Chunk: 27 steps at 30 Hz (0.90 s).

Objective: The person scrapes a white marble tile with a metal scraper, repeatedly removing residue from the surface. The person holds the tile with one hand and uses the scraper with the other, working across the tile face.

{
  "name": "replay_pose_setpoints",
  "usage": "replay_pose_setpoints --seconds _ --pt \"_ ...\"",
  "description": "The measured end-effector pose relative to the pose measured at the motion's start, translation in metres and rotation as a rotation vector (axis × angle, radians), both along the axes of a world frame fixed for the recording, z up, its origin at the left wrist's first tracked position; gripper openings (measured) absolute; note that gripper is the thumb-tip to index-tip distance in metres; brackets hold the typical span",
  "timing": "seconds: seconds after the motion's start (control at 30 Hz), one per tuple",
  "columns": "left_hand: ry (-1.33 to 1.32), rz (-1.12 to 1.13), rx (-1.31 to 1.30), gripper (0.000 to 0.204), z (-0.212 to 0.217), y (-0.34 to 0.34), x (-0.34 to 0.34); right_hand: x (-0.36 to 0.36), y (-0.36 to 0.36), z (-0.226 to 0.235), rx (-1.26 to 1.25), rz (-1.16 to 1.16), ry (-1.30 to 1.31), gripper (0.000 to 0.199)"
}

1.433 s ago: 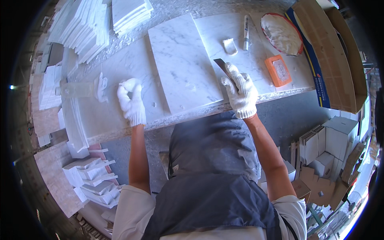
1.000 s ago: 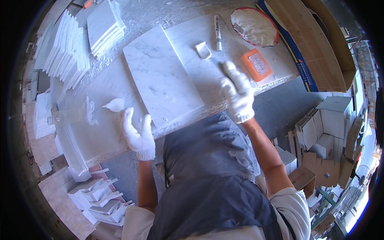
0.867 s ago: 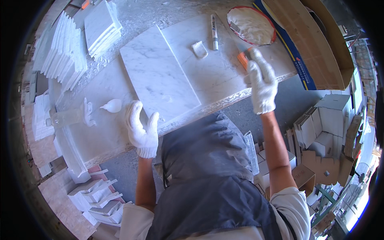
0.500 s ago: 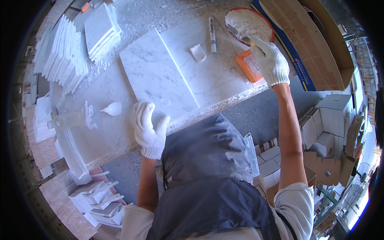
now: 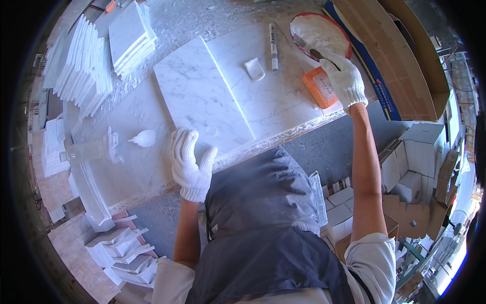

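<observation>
A white-veined marble tile (image 5: 200, 91) lies flat on a larger marble slab. At its near left corner rests my left hand (image 5: 191, 164), gloved in white knit, thumb spread from the fingers and nothing in it. My right hand (image 5: 346, 83), gloved too, is closed on what looks like a putty knife (image 5: 316, 53). Its metal blade reaches the near rim of a red-rimmed bowl (image 5: 349, 43) of white paste (image 5: 324, 33); the handle is hidden in the glove. Just left of that hand sits an orange box (image 5: 320, 88) with a pale label.
A marker pen (image 5: 274, 48) and a white curved piece (image 5: 254, 69) lie on the slab. Leftward are a white teardrop-shaped piece (image 5: 143, 138), a clear bottle (image 5: 86, 153) and stacked tiles (image 5: 83, 66). An open cardboard box (image 5: 405, 55) stands far right.
The view has shifted slightly. My right hand has moved a little toward the bowl, and the blade's tilt has changed. My left hand keeps its place by the tile.
</observation>
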<state>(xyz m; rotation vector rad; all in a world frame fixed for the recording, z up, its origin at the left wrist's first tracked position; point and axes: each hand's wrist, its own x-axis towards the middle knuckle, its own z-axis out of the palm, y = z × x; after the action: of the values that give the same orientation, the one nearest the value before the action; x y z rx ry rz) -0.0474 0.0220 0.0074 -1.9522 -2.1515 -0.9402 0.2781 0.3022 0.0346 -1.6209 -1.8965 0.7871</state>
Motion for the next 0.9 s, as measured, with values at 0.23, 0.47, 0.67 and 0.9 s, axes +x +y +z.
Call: replay_pose_setpoints --seconds 0.23,0.47,0.67,0.9 --pt "-0.025 0.023 -0.004 0.065 -0.001 0.001 0.001 -0.006 -0.014 0.006 0.063 -0.06 0.163 0.035" --pt "-0.063 0.027 0.058 0.068 -0.01 0.008 0.001 -0.052 -0.095 0.026 -0.439 0.145 0.46 0.038" --pt "-0.063 0.0 0.089 0.071 -0.01 0.01 -0.001 -0.109 -0.138 0.019 -0.526 0.418 0.601 0.039" --pt "0.01 0.02 0.012 0.073 -0.003 0.009 -0.001 -0.125 -0.153 0.016 0.078 0.59 -0.022 0.037"
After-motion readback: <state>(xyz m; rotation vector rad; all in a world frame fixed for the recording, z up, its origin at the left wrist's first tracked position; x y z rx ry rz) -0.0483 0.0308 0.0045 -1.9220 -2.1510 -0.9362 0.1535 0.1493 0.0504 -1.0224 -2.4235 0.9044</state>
